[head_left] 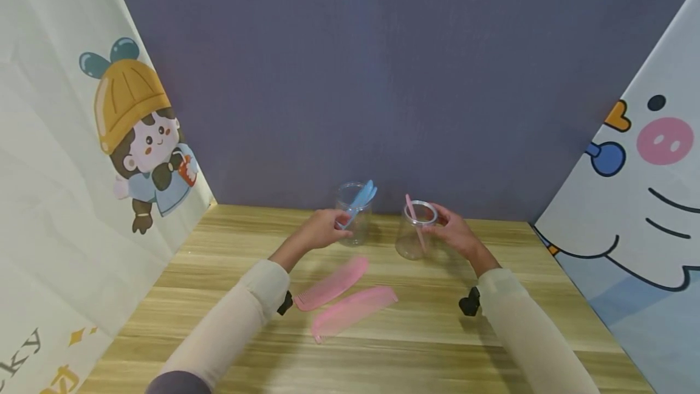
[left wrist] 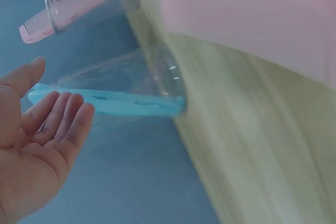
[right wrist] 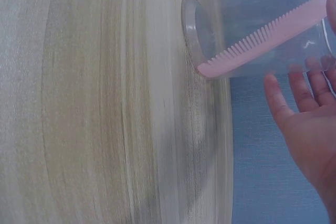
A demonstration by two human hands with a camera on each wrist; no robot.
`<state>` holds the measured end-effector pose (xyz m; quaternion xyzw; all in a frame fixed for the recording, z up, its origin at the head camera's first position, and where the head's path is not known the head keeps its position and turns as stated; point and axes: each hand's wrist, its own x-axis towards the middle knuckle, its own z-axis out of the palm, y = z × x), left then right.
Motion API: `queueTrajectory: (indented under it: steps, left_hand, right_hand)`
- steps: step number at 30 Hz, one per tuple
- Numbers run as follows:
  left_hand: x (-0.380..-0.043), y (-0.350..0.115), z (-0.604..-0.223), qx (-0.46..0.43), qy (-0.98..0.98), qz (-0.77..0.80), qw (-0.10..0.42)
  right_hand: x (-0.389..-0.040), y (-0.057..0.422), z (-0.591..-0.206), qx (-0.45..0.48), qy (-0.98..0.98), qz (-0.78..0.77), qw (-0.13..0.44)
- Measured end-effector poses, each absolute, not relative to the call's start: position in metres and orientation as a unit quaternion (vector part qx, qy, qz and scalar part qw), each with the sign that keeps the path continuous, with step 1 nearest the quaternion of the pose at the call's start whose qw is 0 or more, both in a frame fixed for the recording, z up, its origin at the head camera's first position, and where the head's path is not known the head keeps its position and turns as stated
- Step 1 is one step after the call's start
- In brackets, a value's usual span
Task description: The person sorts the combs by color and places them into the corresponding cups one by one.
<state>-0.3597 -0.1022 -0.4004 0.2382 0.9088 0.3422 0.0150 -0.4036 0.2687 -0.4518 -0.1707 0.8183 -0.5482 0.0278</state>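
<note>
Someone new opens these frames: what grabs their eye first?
Probably the two pink combs lying on the wooden table, lower middle of the head view. Behind them, the blue contents of the left jar and the pink comb in the right jar, which the right hand holds. At far left, a cartoon child; at far right, a pink cartoon snout.

Blue comb inside clear cup

Near pink comb: blurred, and cut off by the left wrist view's right edge.
Right hand: cut off by the right wrist view's right edge.
</note>
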Motion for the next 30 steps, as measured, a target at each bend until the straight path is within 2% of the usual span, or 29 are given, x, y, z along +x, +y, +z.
queueTrajectory:
  steps: [14,21,30]
  left_hand:
    - [-0.339,-0.135,-0.434,0.250,0.910,0.324,0.062]
    - [-0.332,-0.147,-0.445,0.207,0.920,0.317,0.102]
    - [-0.318,-0.152,-0.453,0.188,0.932,0.290,0.109]
  right_hand:
    - [-0.406,0.269,-0.451,-0.161,0.821,-0.546,0.028]
    - [-0.407,0.269,-0.449,-0.157,0.833,-0.530,0.023]
    - [-0.406,0.269,-0.452,-0.155,0.835,-0.527,0.026]
